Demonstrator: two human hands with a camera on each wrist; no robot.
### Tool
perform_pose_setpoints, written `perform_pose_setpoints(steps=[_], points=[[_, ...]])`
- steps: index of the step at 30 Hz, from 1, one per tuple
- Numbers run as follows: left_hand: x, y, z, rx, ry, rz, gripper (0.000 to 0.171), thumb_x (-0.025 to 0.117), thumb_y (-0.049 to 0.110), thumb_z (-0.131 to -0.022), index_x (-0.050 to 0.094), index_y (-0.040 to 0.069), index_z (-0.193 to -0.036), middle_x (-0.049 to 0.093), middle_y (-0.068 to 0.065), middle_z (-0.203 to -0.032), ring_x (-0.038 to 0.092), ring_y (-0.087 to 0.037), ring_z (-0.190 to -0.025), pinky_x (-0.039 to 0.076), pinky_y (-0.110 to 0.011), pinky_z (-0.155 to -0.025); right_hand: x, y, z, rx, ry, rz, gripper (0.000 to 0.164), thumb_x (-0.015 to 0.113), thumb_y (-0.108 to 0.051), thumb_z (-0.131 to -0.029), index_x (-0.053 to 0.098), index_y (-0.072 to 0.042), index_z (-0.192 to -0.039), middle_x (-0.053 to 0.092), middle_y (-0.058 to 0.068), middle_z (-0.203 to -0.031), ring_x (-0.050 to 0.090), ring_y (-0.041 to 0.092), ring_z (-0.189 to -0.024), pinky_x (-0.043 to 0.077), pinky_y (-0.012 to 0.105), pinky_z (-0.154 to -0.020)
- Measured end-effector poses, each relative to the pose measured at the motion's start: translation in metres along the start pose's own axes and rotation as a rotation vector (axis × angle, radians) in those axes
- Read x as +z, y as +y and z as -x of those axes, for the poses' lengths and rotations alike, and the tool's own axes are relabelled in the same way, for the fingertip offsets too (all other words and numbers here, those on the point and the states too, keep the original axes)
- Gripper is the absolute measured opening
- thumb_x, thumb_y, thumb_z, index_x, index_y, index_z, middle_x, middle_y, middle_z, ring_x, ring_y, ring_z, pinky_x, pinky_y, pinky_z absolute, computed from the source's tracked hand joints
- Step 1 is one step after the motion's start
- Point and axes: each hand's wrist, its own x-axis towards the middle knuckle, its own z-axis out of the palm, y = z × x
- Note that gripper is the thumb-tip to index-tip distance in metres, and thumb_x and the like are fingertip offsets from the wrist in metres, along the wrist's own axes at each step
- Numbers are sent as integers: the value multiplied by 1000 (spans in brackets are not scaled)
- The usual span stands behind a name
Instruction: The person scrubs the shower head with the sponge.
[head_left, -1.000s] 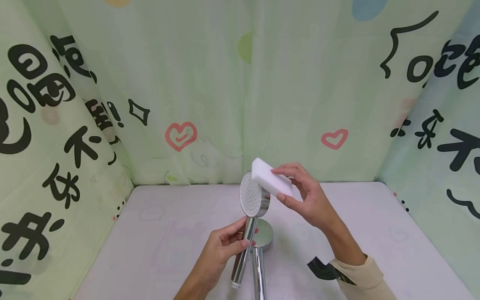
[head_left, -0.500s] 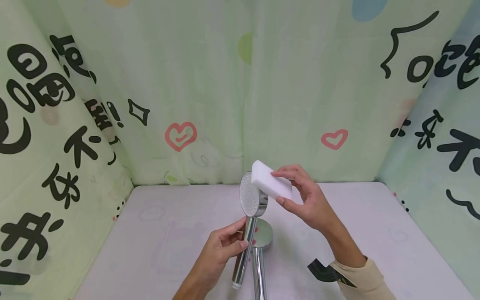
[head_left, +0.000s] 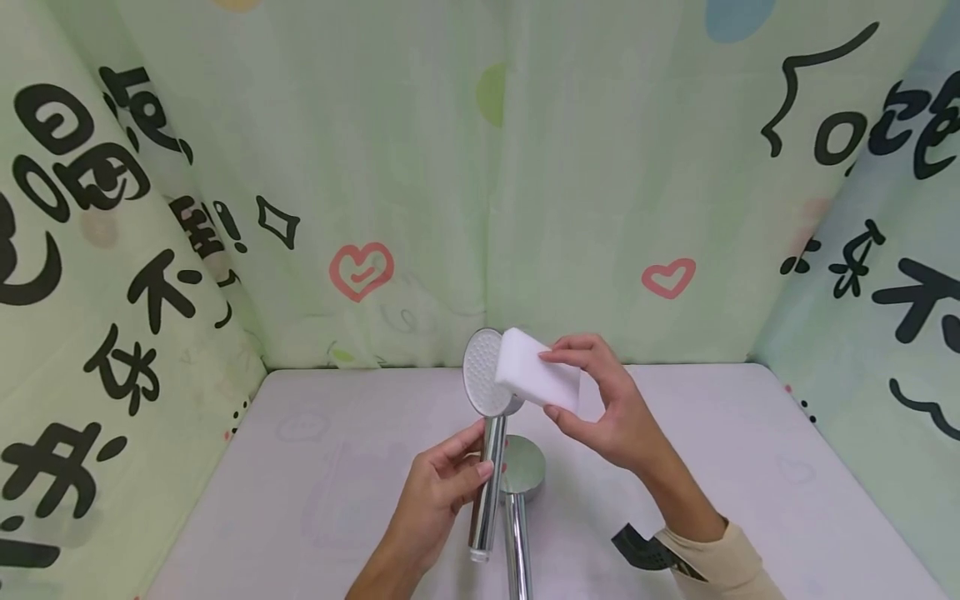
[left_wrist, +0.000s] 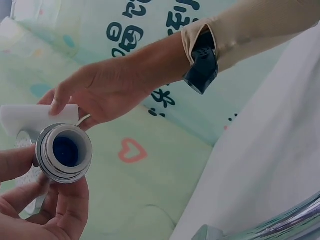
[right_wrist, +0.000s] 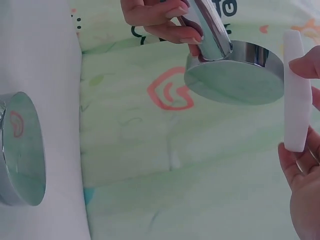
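My left hand (head_left: 442,492) grips the chrome handle of a handheld shower head (head_left: 480,375), held up with its nozzle face towards the left. In the left wrist view, the open threaded end of that handle (left_wrist: 65,152) faces the camera. A white sponge block (head_left: 536,371) is pinched between the thumb and fingers of my right hand (head_left: 607,400). The sponge lies against the right edge of the shower head's round rim. The right wrist view shows the sponge's narrow side at the rim (right_wrist: 255,52) and the smooth mirrored back. My right wrist wears a black strap.
A second chrome shower head (head_left: 523,471) is on the white table (head_left: 337,500), below the raised one, its mirrored back upwards. The right wrist view shows its round head (right_wrist: 22,150) at the left. Pale green printed curtains (head_left: 420,167) stand around the back and sides.
The shower head has shifted slightly left and up, its nozzle face turning more towards the head camera. The sponge has moved slightly down and left along the rim with my right hand.
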Motion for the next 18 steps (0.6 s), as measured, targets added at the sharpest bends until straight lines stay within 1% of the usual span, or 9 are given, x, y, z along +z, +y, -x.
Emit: perform_pose_setpoints(steps=[3,9,15,18], points=[[1,1,-1,-1,20,7,54,68,7,-96,52,5,-147,63,-8,-127,65,-16,-106,56,-31,-89,2,2,0,-48,10,30,60,80,1,-75,64,-12,-131,54,6,-131,51,23,-123,51,30,-94],[1,2,-1,12,43,66,52,66,5,-96,52,3,-146,64,-10,-126,67,-17,-105,57,-29,-86,9,5,-1,-143,26,49,60,81,2,-71,65,-9,-128,55,11,-128,51,24,-120,51,25,-91],[0,3,-2,0,75,36,53,70,9,-95,55,5,-145,64,-8,-127,66,-16,-107,56,-27,-83,14,8,0,-201,40,53,60,82,3,-66,66,-5,-124,55,16,-124,51,25,-118,49,22,-91],[0,3,-2,-1,78,43,53,70,9,-95,54,5,-145,63,-9,-127,65,-16,-108,56,-27,-83,17,9,1,-231,42,53,60,82,2,-65,67,-5,-123,56,17,-123,51,26,-117,48,21,-92]])
